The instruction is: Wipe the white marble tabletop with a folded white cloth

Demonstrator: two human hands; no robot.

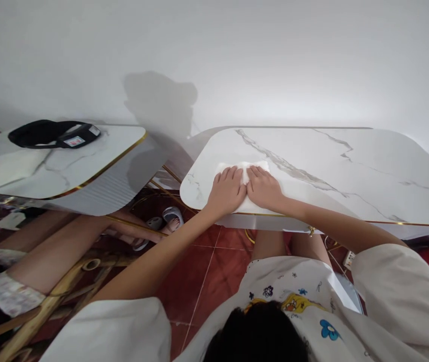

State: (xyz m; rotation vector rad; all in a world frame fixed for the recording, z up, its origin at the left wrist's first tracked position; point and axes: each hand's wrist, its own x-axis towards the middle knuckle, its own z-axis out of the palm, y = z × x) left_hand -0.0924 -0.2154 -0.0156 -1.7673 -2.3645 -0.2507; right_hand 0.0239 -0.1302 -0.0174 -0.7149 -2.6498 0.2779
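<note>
My left hand (pixel 226 190) and my right hand (pixel 264 188) lie side by side, palms down, on a white cloth (pixel 241 169) at the near left corner of a white marble-look table (pixel 350 171). The fingers of both hands are stretched flat and press on the cloth. The thumbs nearly touch each other. Most of the cloth is hidden under my hands; its far edge shows beyond the fingertips.
A second marble-look table (pixel 67 166) with a gold rim stands to the left and carries a black strap-like object (pixel 54 133). Another person's legs (pixel 48 251) and sandalled feet (pixel 164 221) are at the left, on a bamboo seat. The floor has red tiles (pixel 207 271).
</note>
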